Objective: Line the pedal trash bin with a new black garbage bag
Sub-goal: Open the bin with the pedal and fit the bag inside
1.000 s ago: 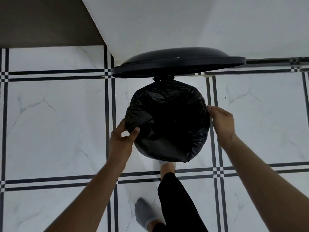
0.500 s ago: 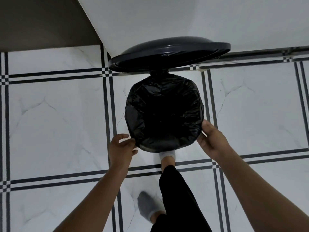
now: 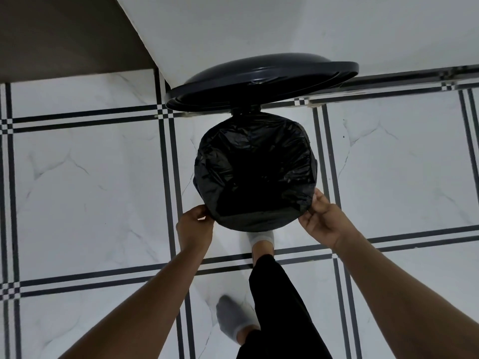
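A round pedal bin stands on the tiled floor, its body hidden under a black garbage bag (image 3: 255, 172) that is draped over the rim and sags into the opening. The black lid (image 3: 261, 81) stands raised behind it. My left hand (image 3: 194, 228) pinches the bag's edge at the near left of the rim. At the near right, my right hand (image 3: 321, 218) grips the bag's edge. A foot in a white sock (image 3: 261, 238) is set at the bin's front base, where the pedal is hidden.
The floor (image 3: 90, 190) is white marble tile with black double lines. A white wall (image 3: 285, 29) rises just behind the bin, and a dark brown surface (image 3: 59, 32) fills the far left corner. My other foot in a grey sock (image 3: 233, 322) stands nearer.
Both hands slid down from the bin's sides to its near rim and now hold the bag's edge. The bag lies smoother over the rim.
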The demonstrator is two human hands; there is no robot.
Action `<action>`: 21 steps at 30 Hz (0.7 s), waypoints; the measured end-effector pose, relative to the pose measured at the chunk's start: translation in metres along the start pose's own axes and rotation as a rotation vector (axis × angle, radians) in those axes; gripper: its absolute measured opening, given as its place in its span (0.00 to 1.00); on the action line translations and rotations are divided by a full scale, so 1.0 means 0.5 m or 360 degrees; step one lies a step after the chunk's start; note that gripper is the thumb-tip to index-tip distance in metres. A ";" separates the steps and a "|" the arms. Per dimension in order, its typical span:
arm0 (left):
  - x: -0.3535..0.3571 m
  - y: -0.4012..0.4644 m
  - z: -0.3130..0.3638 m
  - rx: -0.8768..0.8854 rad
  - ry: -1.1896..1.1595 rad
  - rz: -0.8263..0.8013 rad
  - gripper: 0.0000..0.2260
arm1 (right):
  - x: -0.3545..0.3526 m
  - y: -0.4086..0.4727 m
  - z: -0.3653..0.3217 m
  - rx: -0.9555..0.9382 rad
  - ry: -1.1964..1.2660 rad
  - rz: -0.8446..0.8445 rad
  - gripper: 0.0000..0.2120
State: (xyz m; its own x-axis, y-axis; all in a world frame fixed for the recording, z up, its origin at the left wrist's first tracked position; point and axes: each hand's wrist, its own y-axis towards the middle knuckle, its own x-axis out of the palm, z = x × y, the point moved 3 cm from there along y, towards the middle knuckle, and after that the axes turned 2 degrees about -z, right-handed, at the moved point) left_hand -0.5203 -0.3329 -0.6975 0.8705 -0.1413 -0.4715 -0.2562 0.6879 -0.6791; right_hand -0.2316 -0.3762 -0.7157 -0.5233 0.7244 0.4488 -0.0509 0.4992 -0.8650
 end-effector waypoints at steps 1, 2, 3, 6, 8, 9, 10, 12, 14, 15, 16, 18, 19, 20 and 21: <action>0.001 0.007 0.001 -0.0056 -0.0035 -0.0017 0.07 | -0.003 0.006 0.000 0.0008 -0.0029 0.0013 0.15; 0.001 0.011 0.002 -0.0145 -0.0119 -0.0037 0.08 | -0.003 0.009 -0.001 0.0020 -0.0069 0.0024 0.17; 0.001 0.016 0.001 -0.0266 -0.0254 -0.0048 0.09 | -0.003 0.013 -0.003 0.0029 -0.0116 0.0058 0.19; 0.003 0.023 0.007 -0.0659 -0.0883 -0.0068 0.08 | -0.001 0.014 -0.013 0.0031 -0.0303 0.0180 0.21; 0.002 0.020 0.019 -0.0731 -0.1227 -0.0137 0.05 | 0.006 0.008 -0.025 0.0006 -0.0370 0.0204 0.20; -0.001 0.018 0.024 -0.0701 -0.1334 -0.0180 0.04 | 0.008 0.005 -0.032 0.0003 -0.0356 0.0193 0.18; -0.004 0.017 0.028 -0.0663 -0.1402 -0.0225 0.04 | 0.009 0.000 -0.038 0.0005 -0.0314 0.0173 0.16; -0.010 0.015 0.027 -0.0628 -0.1455 -0.0341 0.08 | 0.006 -0.012 -0.047 0.0024 -0.0217 0.0125 0.12; -0.008 0.008 0.013 -0.0702 -0.1462 -0.0487 0.13 | -0.003 -0.026 -0.048 0.0046 -0.0209 0.0037 0.12; -0.004 0.000 0.000 -0.0789 -0.1427 -0.0551 0.14 | -0.010 -0.030 -0.044 0.0060 -0.0228 -0.0010 0.14; 0.000 -0.011 -0.014 -0.0891 -0.1380 -0.0609 0.15 | -0.015 -0.033 -0.038 0.0079 -0.0238 -0.0063 0.16; 0.012 -0.031 -0.036 -0.1040 -0.1394 -0.0718 0.15 | -0.020 -0.039 -0.024 0.0098 -0.0285 -0.0143 0.17; 0.019 -0.038 -0.044 -0.1070 -0.1464 -0.0749 0.14 | -0.019 -0.038 -0.017 0.0091 -0.0309 -0.0161 0.18; 0.025 -0.042 -0.048 -0.1080 -0.1554 -0.0737 0.13 | -0.018 -0.037 -0.009 0.0085 -0.0301 -0.0149 0.17; 0.030 -0.043 -0.050 -0.1074 -0.1641 -0.0684 0.11 | -0.016 -0.035 -0.001 0.0079 -0.0266 -0.0123 0.16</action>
State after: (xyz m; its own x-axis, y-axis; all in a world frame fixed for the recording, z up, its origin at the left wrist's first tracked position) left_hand -0.5123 -0.3676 -0.7044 0.7775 0.5557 0.2943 0.2248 0.1915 -0.9554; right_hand -0.2259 -0.3906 -0.7042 -0.6500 0.5937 0.4744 -0.1363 0.5230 -0.8414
